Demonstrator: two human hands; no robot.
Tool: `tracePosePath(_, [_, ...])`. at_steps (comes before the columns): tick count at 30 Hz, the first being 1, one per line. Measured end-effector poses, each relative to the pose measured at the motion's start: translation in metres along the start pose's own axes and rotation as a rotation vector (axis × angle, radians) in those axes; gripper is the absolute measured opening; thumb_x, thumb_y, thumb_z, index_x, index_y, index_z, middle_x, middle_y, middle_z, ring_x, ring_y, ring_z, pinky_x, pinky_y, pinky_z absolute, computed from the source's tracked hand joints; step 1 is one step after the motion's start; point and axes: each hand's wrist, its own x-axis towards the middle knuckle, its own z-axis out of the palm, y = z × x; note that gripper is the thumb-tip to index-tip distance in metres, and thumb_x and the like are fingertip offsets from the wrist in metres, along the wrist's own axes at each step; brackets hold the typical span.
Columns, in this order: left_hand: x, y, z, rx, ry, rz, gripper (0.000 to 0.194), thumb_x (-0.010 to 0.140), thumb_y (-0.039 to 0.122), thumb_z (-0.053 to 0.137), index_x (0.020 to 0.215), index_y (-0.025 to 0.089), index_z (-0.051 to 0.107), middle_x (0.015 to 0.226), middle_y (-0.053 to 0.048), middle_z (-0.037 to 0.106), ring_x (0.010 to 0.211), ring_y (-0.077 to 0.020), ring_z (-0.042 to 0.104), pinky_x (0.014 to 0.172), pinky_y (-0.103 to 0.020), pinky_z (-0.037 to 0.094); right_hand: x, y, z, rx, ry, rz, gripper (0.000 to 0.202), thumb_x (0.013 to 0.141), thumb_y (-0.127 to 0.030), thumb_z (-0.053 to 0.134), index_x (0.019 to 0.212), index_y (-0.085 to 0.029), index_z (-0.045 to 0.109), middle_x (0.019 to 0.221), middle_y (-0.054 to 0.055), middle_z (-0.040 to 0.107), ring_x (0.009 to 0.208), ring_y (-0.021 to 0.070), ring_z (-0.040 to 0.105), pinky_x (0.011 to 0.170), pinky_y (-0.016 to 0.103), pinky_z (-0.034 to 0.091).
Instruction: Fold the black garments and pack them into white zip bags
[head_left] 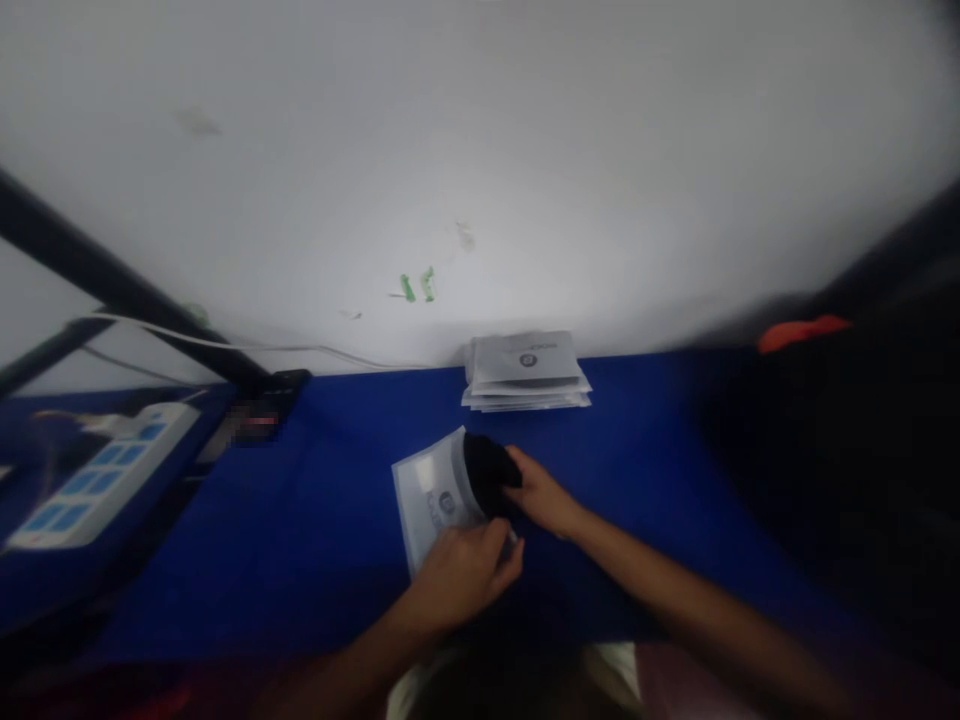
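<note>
A translucent pouch [429, 488] with a dark round logo and lettering lies tilted on the blue table, its open end facing right. Black folded fabric [489, 472] sits partly inside that opening. My left hand [466, 568] pinches the near edge of the pouch mouth, fingers closed. On the right side of the fabric, my right hand [536, 492] grips it, thumb and fingers partly hidden behind the black material. Beyond both hands, a stack of similar pouches [525, 370] rests against the wall.
At the left lies a white power strip [101, 480] with blue sockets, near a dark object [262, 415]. A white cable [225, 345] runs along the wall. Something orange [802, 332] is at the right, above a dark mass. The blue table [637, 440] meets the wall behind the stack.
</note>
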Motion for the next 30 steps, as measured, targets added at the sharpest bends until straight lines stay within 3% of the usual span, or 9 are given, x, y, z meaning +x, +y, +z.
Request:
tracePosePath(5, [0.002, 0.004, -0.002, 0.005, -0.015, 0.035, 0.02, 0.091, 0.028, 0.051, 0.074, 0.019, 0.052, 0.055, 0.001, 0.061, 0.044, -0.014, 0.058, 0.044, -0.025, 0.037, -0.004, -0.005, -0.003, -0.405, -0.122, -0.155, 0.048, 0.076, -0.013, 0.062, 0.121, -0.019, 0.048, 0.105, 0.005, 0.063, 0.094, 0.0207, 0.06, 0.082, 0.033, 0.046])
tracePosePath(13, [0.001, 0.012, -0.009, -0.058, 0.011, 0.058, 0.017, 0.09, 0.026, 0.05, 0.075, 0.019, 0.053, 0.057, 0.001, 0.063, 0.045, -0.0143, 0.059, 0.043, -0.026, 0.037, -0.005, -0.005, 0.0, -0.625, -0.195, -0.35, 0.047, 0.074, -0.008, 0.057, 0.12, -0.02, 0.049, 0.116, 0.01, 0.058, 0.108, 0.0251, 0.055, 0.094, 0.039, 0.042])
tracePosePath(16, [0.002, 0.011, -0.011, -0.061, 0.01, 0.072, 0.015, 0.089, 0.026, 0.052, 0.076, 0.019, 0.054, 0.058, 0.001, 0.064, 0.047, -0.0141, 0.059, 0.046, -0.025, 0.038, -0.007, -0.008, -0.003, -0.583, -0.17, -0.271, 0.049, 0.073, -0.009, 0.058, 0.119, -0.02, 0.048, 0.107, 0.007, 0.06, 0.097, 0.0231, 0.058, 0.086, 0.036, 0.045])
tracePosePath(20, [0.003, 0.01, -0.011, -0.054, -0.023, 0.097, 0.016, 0.089, 0.027, 0.053, 0.075, 0.018, 0.054, 0.062, -0.001, 0.065, 0.051, -0.0146, 0.06, 0.049, -0.026, 0.04, -0.008, -0.014, -0.007, -0.459, -0.188, -0.094, 0.059, 0.073, -0.024, 0.071, 0.124, -0.018, 0.042, 0.1, 0.004, 0.061, 0.086, 0.0203, 0.06, 0.075, 0.031, 0.047])
tracePosePath(22, [0.004, 0.01, -0.011, -0.048, -0.043, 0.096, 0.016, 0.089, 0.027, 0.053, 0.076, 0.018, 0.054, 0.063, -0.001, 0.065, 0.052, -0.0151, 0.06, 0.05, -0.026, 0.041, -0.007, -0.015, -0.005, -0.454, -0.193, -0.129, 0.065, 0.069, -0.026, 0.076, 0.124, -0.018, 0.042, 0.107, 0.007, 0.061, 0.094, 0.0218, 0.06, 0.08, 0.032, 0.047])
tracePosePath(27, [0.008, 0.014, -0.01, -0.065, -0.151, 0.023, 0.016, 0.089, 0.03, 0.054, 0.08, 0.017, 0.057, 0.068, -0.002, 0.068, 0.056, -0.017, 0.063, 0.052, -0.026, 0.042, -0.005, -0.015, 0.001, -0.571, -0.162, -0.25, 0.055, 0.071, -0.022, 0.072, 0.121, -0.017, 0.049, 0.114, 0.01, 0.061, 0.104, 0.0249, 0.059, 0.09, 0.037, 0.045])
tracePosePath(30, [0.01, 0.018, -0.014, -0.12, -0.178, -0.034, 0.017, 0.09, 0.032, 0.052, 0.086, 0.017, 0.059, 0.072, -0.003, 0.068, 0.059, -0.0179, 0.064, 0.054, -0.026, 0.043, -0.002, -0.013, -0.001, -0.555, -0.11, -0.188, 0.056, 0.07, -0.021, 0.074, 0.121, -0.017, 0.05, 0.113, 0.01, 0.063, 0.101, 0.0244, 0.061, 0.087, 0.036, 0.046])
